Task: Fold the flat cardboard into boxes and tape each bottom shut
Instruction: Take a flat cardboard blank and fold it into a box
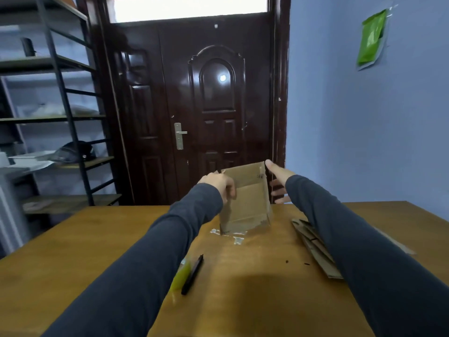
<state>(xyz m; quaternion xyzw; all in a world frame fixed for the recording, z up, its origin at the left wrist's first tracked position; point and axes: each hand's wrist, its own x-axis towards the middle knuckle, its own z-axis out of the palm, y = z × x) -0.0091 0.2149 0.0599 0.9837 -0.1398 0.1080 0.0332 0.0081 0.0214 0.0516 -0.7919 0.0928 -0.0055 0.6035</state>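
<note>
Far back, a dark door (194, 105), metal shelving (60, 105) to its left. Nearer, a wooden table (97, 239). On its right side, a stack of flat cardboard (311, 242), partly hidden under the right sleeve (364, 251). At the table's far middle, an upright cardboard box (247, 203), left wall gripped by the curled left hand (220, 182). Flat against the box's right wall, the right hand (279, 181), fingers straight, holding nothing. By the box's base, tape scraps (238, 240). Nearest, a black pen (193, 273).

Dark wooden door (194, 105) centre frame, metal shelving (60, 93) left, blue wall (352, 117) right, bright transom window (189, 6) top.
</note>
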